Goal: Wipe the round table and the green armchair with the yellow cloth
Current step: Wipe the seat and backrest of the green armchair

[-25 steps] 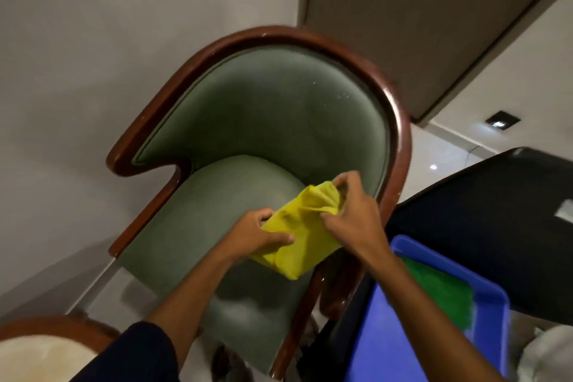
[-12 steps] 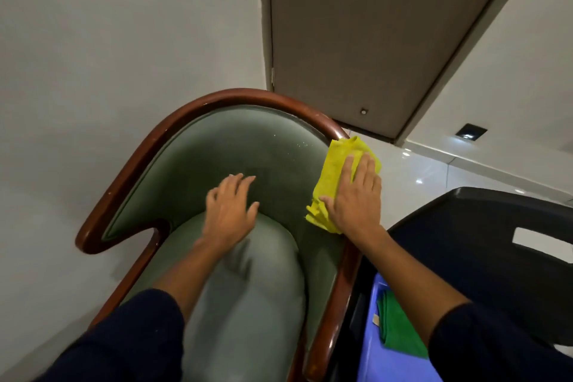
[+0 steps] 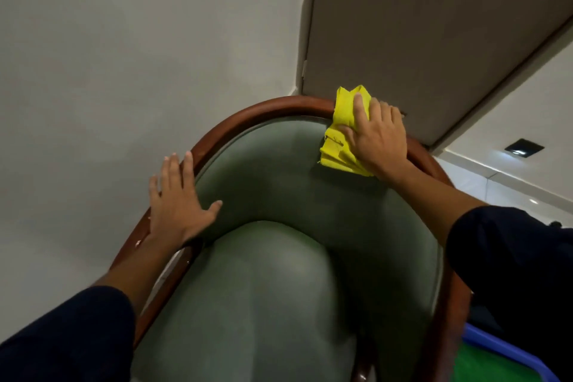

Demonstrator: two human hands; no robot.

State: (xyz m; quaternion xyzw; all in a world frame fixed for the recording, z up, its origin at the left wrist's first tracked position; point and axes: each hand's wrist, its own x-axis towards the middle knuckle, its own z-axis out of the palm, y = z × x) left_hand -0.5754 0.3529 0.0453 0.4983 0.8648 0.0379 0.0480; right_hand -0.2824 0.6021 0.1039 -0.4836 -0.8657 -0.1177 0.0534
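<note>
The green armchair (image 3: pixel 273 183) fills the middle of the view, with a curved brown wooden rim around its padded back and seat. My right hand (image 3: pixel 376 136) presses the folded yellow cloth (image 3: pixel 339 136) flat against the top right of the backrest, over the wooden rim. My left hand (image 3: pixel 176 201) lies flat with fingers spread on the left rim of the chair, holding nothing. The round table is out of view.
A grey wall stands right behind the chair and a brown door (image 3: pixel 434 25) is at the upper right. A blue tray (image 3: pixel 502 347) with a green cloth (image 3: pixel 493 369) sits at the lower right. Glossy white floor shows at the right.
My right hand slid the yellow cloth up the backrest onto the top rim. My left hand moved from the seat cushion to the left rim. The camera moved closer over the chair.
</note>
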